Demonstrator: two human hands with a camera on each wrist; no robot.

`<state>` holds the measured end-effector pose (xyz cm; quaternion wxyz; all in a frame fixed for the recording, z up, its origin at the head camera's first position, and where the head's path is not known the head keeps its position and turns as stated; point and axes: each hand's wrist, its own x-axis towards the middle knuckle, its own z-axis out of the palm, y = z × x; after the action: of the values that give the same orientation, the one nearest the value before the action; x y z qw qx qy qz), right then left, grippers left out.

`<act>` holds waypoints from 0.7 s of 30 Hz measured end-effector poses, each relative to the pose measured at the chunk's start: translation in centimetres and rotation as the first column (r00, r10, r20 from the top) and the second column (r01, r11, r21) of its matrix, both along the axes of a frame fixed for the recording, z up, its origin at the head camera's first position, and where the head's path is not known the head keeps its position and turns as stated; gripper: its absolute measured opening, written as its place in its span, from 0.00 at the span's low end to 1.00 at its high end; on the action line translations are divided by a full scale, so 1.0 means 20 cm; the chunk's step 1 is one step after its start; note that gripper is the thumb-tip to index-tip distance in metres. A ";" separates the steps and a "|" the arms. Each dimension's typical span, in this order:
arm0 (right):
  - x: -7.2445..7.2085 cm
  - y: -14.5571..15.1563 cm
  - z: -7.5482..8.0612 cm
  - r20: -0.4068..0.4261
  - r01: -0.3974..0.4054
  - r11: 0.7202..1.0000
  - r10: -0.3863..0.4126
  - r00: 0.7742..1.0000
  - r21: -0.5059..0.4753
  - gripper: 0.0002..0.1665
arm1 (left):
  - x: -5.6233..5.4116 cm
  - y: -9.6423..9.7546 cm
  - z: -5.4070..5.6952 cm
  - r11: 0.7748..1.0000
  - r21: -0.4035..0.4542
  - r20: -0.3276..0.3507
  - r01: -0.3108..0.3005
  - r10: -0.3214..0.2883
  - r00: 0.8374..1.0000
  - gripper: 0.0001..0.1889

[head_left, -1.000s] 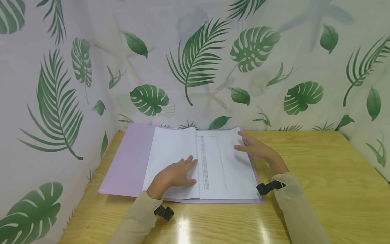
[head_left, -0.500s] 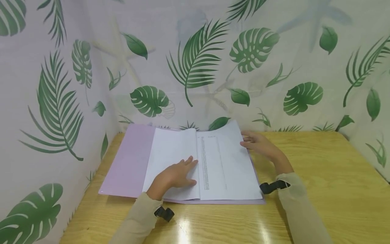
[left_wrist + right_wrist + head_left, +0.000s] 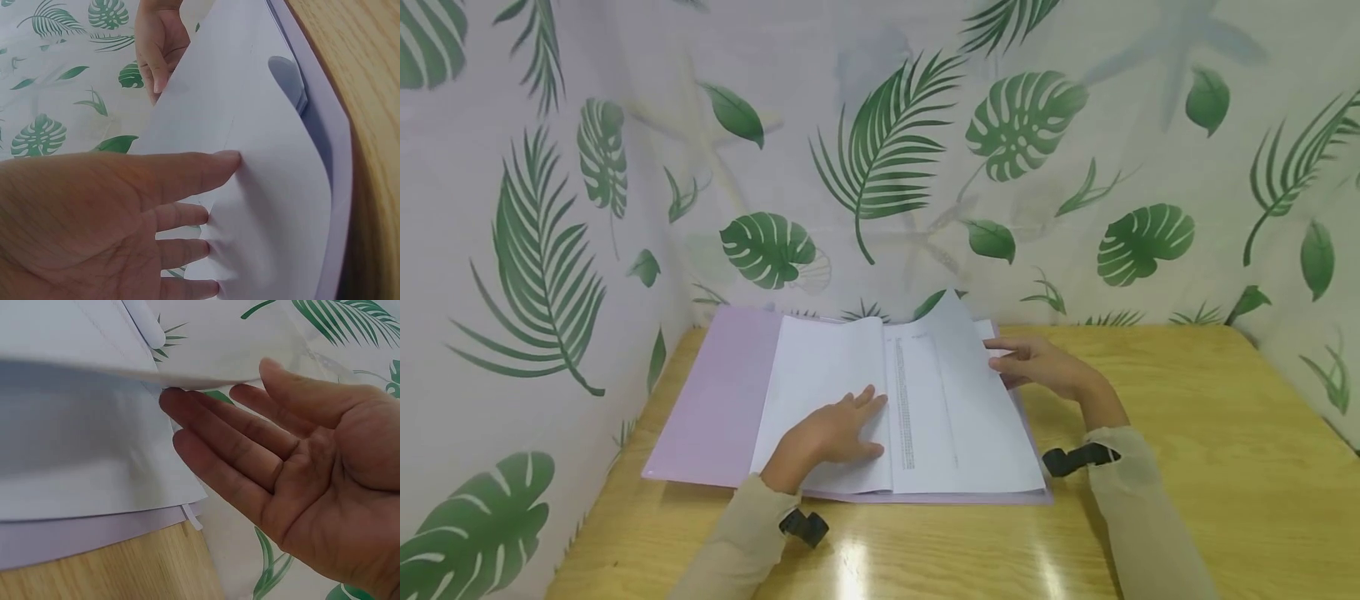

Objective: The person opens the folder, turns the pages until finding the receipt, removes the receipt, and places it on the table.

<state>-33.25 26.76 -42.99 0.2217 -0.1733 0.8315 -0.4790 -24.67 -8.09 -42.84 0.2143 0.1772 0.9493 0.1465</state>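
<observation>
A lilac folder (image 3: 715, 392) lies spread on the table with white pages inside. My left hand (image 3: 831, 433) rests on the left page (image 3: 820, 358), fingers straight and spread toward the fold; the left wrist view shows its thumb (image 3: 212, 165) pressing the paper. On the right, a printed page (image 3: 958, 400) is lifted at its far corner, which curls up and leftward. At its right edge is my right hand (image 3: 1041, 367). The right wrist view has the page's edge between the thumb (image 3: 281, 381) above and the fingers (image 3: 219, 425) below.
The folder sits on a wooden table (image 3: 1187, 433), near its back edge. Behind and to the left stand white walls (image 3: 1060, 250) with green leaf prints. Another sheet (image 3: 985, 329) shows under the lifted page. Each wrist wears a black band (image 3: 1078, 458).
The right page's far corner has risen and curled leftward, baring a sheet beneath. My right hand shifted to the right, then slightly back along the page's edge. My left hand stays put.
</observation>
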 end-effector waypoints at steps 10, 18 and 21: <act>0.01 -0.05 0.01 -0.011 -0.027 1.000 0.027 1.000 0.010 0.41 | 0.00 -0.01 -0.01 1.000 0.004 -0.012 0.007 -0.007 1.000 0.40; 0.02 -0.08 0.01 -0.003 -0.017 0.999 0.018 1.000 0.048 0.45 | 0.01 -0.01 -0.01 1.000 0.019 0.001 -0.007 0.007 1.000 0.40; 0.02 -0.07 0.01 0.000 -0.019 0.998 0.019 1.000 0.066 0.48 | 0.00 -0.01 -0.01 1.000 0.011 -0.006 0.000 0.000 1.000 0.40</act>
<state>-32.90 25.46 -42.85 0.2317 -0.1740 0.8451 -0.4492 -24.61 -8.25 -42.97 0.2105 0.1789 0.9492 0.1509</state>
